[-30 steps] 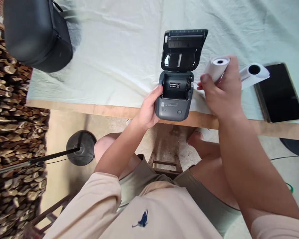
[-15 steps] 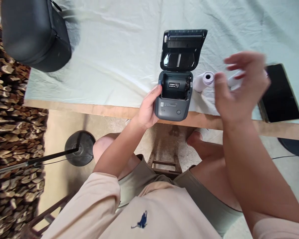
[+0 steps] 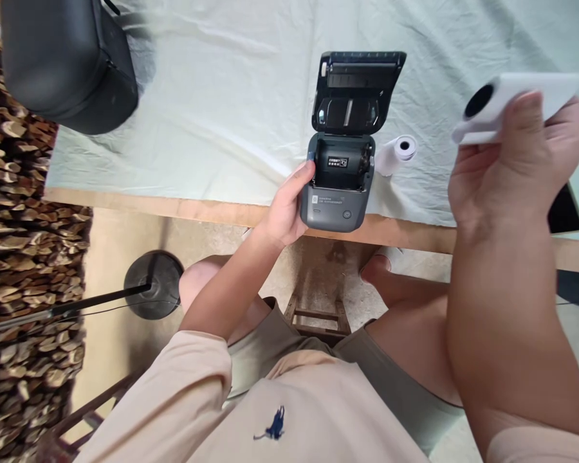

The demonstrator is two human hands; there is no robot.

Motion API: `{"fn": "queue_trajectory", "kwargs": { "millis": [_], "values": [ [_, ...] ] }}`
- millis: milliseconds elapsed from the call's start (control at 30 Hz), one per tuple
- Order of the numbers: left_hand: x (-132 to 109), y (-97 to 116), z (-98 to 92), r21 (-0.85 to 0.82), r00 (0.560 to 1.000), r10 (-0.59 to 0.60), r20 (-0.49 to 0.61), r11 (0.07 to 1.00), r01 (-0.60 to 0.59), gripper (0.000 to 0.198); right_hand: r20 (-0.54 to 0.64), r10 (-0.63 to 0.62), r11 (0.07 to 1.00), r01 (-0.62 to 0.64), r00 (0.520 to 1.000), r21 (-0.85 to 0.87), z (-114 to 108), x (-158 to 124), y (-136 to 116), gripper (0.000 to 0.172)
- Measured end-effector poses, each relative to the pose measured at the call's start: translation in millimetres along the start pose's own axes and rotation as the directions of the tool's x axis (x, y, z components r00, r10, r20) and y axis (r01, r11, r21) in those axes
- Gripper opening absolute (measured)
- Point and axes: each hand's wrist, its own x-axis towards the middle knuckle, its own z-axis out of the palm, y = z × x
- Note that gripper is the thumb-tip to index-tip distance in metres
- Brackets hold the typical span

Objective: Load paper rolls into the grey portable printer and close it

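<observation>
My left hand (image 3: 289,202) grips the left side of a dark grey label printer (image 3: 335,211) at the table's front edge, thumb on its rim. The printer's lid (image 3: 358,93) stands raised, and a small printed sticker shows inside its bare paper bay. At the right, my right hand (image 3: 521,154) is closed around a white paper roll (image 3: 535,90), held up above the table. The roll's dark core faces left, and a flap of paper lies along its lower side. Just right of the printer rests a second white paper roll (image 3: 393,154) on the cloth.
A black case (image 3: 67,71) stands at the table's far left. A phone or tablet with a dark screen (image 3: 565,209) lies partly hidden behind my right hand. Below the wooden table edge (image 3: 174,207) are a round black stand base (image 3: 154,286) and stacked firewood (image 3: 29,289).
My right hand has taken hold of a paper roll, lifted it off the cloth and moved right, now over the dark screen. My left hand and the printer have hardly moved.
</observation>
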Motion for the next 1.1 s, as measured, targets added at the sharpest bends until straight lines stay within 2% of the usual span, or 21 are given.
{"fn": "queue_trajectory", "kwargs": {
  "millis": [100, 167, 200, 267, 333, 400, 467, 567, 633, 733, 833, 867, 967, 1033, 1067, 1100],
  "values": [
    [0.0, -1.0, -0.5, 0.002, 1.000, 0.012, -0.020, 1.000, -0.012, 0.035, -0.033, 0.042, 0.957, -0.031, 0.999, 0.288, 17.4, 3.4, -7.7, 0.043],
    [0.2, -1.4, -0.4, 0.006, 0.999, 0.013, -0.043, 1.000, -0.013, 0.035, -0.036, 0.055, 0.929, -0.038, 0.998, 0.369, 32.1, -1.1, -26.7, 0.048],
    [0.3, -1.4, -0.3, 0.006, 0.999, 0.010, -0.049, 1.000, -0.010, 0.034, 0.094, 0.054, 0.933, -0.084, 0.994, 0.351, 39.1, -5.0, -38.7, 0.050],
    [0.5, -1.1, 0.1, 0.001, 0.998, 0.003, -0.058, 1.000, -0.003, 0.032, 0.130, -0.036, 0.937, -0.012, 0.991, 0.350, 50.9, -14.2, -62.9, 0.051],
    [0.4, -1.1, 0.4, -0.011, 0.998, 0.003, -0.065, 1.000, -0.004, 0.029, 0.099, -0.207, 0.957, 0.180, 0.973, 0.228, 59.0, -23.4, -82.4, 0.044],
    [-0.2, -1.6, 0.3, -0.011, 0.997, 0.011, -0.074, 1.000, -0.012, 0.028, 0.199, -0.275, 0.956, 0.289, 0.940, -0.043, 63.5, -30.6, -94.5, 0.030],
    [-1.1, -2.5, -0.2, 0.010, 0.997, 0.015, -0.075, 1.000, -0.014, 0.027, 0.331, -0.229, 0.910, 0.322, 0.915, -0.261, 65.4, -34.7, -99.8, 0.018],
    [-2.6, -4.0, -1.4, 0.051, 0.998, 0.022, -0.060, 0.999, -0.019, 0.025, 0.455, -0.111, 0.834, 0.332, 0.883, -0.441, 66.4, -36.3, -100.1, 0.020],
    [-3.4, -4.7, -2.1, 0.064, 0.998, 0.028, -0.052, 0.998, -0.024, 0.026, 0.511, -0.030, 0.800, 0.328, 0.859, -0.503, 66.7, -36.3, -98.5, 0.022],
    [-3.8, -5.2, -2.9, 0.062, 0.998, 0.015, -0.069, 0.998, -0.011, 0.029, 0.512, -0.031, 0.810, 0.322, 0.859, -0.490, 66.7, -38.0, -95.4, 0.026],
    [-2.8, -5.2, -3.5, 0.048, 0.995, 0.006, -0.095, 0.999, -0.002, 0.029, 0.457, -0.166, 0.793, 0.394, 0.874, -0.465, 66.7, -42.0, -91.7, 0.025],
    [-2.3, -5.0, -3.8, 0.041, 0.995, 0.009, -0.097, 0.999, -0.005, 0.030, 0.458, -0.224, 0.782, 0.439, 0.860, -0.443, 66.7, -43.4, -90.5, 0.024],
    [-1.3, -4.0, -5.4, 0.015, 0.996, 0.031, -0.078, 0.999, -0.030, 0.035, 0.528, -0.359, 0.768, 0.565, 0.769, -0.301, 66.3, -46.9, -88.0, 0.015],
    [-1.7, -3.6, -6.7, 0.014, 0.997, 0.038, -0.065, 0.999, -0.037, 0.028, 0.553, -0.408, 0.790, 0.585, 0.726, -0.184, 65.4, -47.6, -87.3, 0.009],
    [-2.1, -3.6, -7.4, 0.018, 0.997, 0.036, -0.064, 0.999, -0.034, 0.023, 0.546, -0.422, 0.815, 0.567, 0.724, -0.121, 64.9, -47.3, -86.8, 0.011],
    [-2.7, -3.7, -8.1, 0.027, 0.998, 0.030, -0.063, 0.999, -0.029, 0.019, 0.514, -0.429, 0.843, 0.533, 0.743, -0.068, 64.4, -46.6, -85.9, 0.014]
  ]
}}
